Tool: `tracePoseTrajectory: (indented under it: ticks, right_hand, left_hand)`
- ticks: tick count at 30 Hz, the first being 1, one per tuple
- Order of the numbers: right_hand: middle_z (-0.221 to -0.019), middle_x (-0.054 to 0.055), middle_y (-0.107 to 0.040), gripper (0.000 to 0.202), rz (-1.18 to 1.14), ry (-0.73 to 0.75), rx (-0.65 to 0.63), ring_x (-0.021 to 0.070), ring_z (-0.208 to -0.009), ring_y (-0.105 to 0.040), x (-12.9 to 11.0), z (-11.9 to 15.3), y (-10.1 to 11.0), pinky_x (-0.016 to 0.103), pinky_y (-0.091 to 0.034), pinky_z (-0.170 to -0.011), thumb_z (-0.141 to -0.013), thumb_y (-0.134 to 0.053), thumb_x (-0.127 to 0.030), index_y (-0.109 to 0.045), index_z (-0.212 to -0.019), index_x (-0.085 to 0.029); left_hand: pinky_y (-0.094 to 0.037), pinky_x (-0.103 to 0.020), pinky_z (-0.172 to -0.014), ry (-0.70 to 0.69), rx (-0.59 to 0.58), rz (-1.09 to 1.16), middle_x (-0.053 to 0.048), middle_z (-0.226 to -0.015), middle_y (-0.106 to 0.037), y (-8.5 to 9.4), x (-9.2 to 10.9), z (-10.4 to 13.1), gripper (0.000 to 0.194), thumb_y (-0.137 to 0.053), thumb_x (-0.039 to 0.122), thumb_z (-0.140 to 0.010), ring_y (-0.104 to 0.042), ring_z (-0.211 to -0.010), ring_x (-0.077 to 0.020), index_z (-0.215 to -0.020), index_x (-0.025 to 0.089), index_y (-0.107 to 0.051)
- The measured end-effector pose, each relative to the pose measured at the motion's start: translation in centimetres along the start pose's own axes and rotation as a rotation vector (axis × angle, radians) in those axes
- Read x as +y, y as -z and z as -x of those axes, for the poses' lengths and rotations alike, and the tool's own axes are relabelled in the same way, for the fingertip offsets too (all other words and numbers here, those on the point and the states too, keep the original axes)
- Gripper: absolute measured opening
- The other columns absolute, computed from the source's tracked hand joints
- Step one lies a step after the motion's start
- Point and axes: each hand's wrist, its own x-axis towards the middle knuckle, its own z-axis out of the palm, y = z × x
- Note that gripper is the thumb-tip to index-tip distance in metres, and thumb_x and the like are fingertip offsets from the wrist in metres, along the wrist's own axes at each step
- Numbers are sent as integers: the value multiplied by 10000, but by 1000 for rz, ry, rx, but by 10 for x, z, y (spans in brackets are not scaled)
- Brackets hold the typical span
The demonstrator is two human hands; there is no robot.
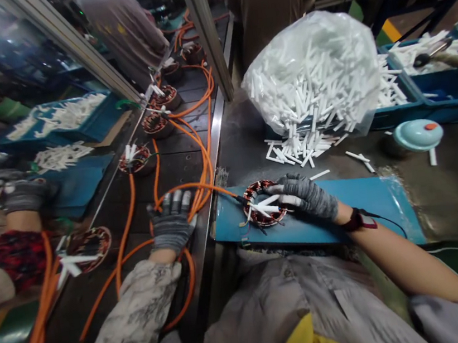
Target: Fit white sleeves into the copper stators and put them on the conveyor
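My left hand [172, 224], in a grey glove with pale fingertips, lies over the loops of orange cable [208, 188] at the conveyor's edge. Its fingers are stretched out and slightly apart. In front of me a copper-wound motor stator [253, 193] rests on a blue mat [359, 199]. White sleeves [265, 207] stick out across the stator's opening, and an orange cable runs into its left side. My right hand [310, 197], gloved too, has its fingers curled over the stator's right rim, close to the sleeves. Its thumb is partly hidden.
A clear bag of white sleeves [313, 76] stands behind the mat, with loose sleeves [306, 147] spilled before it. Blue bins [402, 112] and a light-blue lidded container [418, 135] are at right. More stators [134, 158] line the conveyor [181, 166]. A co-worker's gloved hand [25, 195] is at left.
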Motion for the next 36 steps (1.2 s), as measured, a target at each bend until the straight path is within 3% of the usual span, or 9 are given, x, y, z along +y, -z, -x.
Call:
tracePoseTrajectory:
  ticks: [3,6,9,11,14,16,23,30,36]
  right_hand:
    - [-1067,50,-809,383,-35,-132,86,216,-902,-701,-5,6,3,411,-561,-914,-1035,-566,-489,-720,-1331,-301]
    - [-1182,57,-792,472,-165,-144,-54,243,-1032,-729,-3,12,16,407,-584,-935,-941,-713,-500,-700,-1364,-290]
    - [-1372,60,-724,498,-281,-160,-153,272,-1229,-689,-1,14,28,449,-557,-1049,-947,-710,-480,-662,-1412,-309]
    - [-1364,63,-729,459,-325,-172,-143,271,-1236,-688,-1,14,30,469,-550,-1067,-965,-681,-488,-681,-1385,-301]
    - [-1265,70,-773,432,-366,-205,-77,261,-1145,-726,-3,11,25,474,-573,-1030,-960,-678,-519,-726,-1303,-261]
    - [-1202,64,-793,436,-372,-222,-43,258,-1087,-743,-5,9,21,462,-590,-995,-933,-701,-555,-754,-1238,-247]
    - [-1121,61,-812,420,-194,-173,-91,245,-1006,-735,-10,-2,14,427,-581,-942,-965,-634,-594,-785,-1185,-269]
    - [-889,35,-802,459,-180,-193,-38,189,-788,-688,-16,-8,3,340,-567,-780,-967,-595,-646,-815,-970,-244]
    - [-788,31,-772,458,-86,-317,42,172,-692,-653,-20,-8,-12,318,-548,-701,-891,-692,-663,-800,-900,-218]
  left_hand:
    - [-111,-808,-1195,110,18,14,-249,-1662,-351,20,-7,-13,727,-564,332,-921,-282,-1550,-488,-1601,133,-401]
    - [-330,-602,-1240,-64,57,202,-208,-1621,-437,54,12,-21,724,-659,361,-886,-401,-1509,-412,-1550,149,-466]
    - [-437,-415,-1196,-418,78,471,-111,-1502,-589,84,67,-27,509,-517,385,-1010,-558,-1387,-264,-1483,198,-539]
    - [-476,-404,-1136,-580,-34,478,-100,-1336,-704,92,112,-35,452,-486,405,-1034,-649,-1254,-254,-1411,192,-615]
    - [-540,-396,-973,-647,-250,299,-108,-1142,-768,91,165,-51,479,-528,445,-1017,-719,-1045,-271,-1407,190,-639]
    - [-543,-357,-895,-694,-335,208,-94,-1069,-776,88,179,-60,487,-540,447,-1009,-725,-964,-257,-1419,200,-631]
    - [-534,-393,-837,-699,-242,211,-138,-955,-754,93,146,-60,406,-534,463,-979,-707,-890,-292,-1053,133,-759]
    - [-522,-323,-831,-705,-283,648,-76,-992,-751,84,130,-48,324,-586,407,-944,-690,-899,-221,-1107,168,-731]
    - [-521,-369,-883,-663,-279,349,-113,-960,-755,91,141,-55,351,-504,407,-1019,-702,-930,-262,-1023,142,-735]
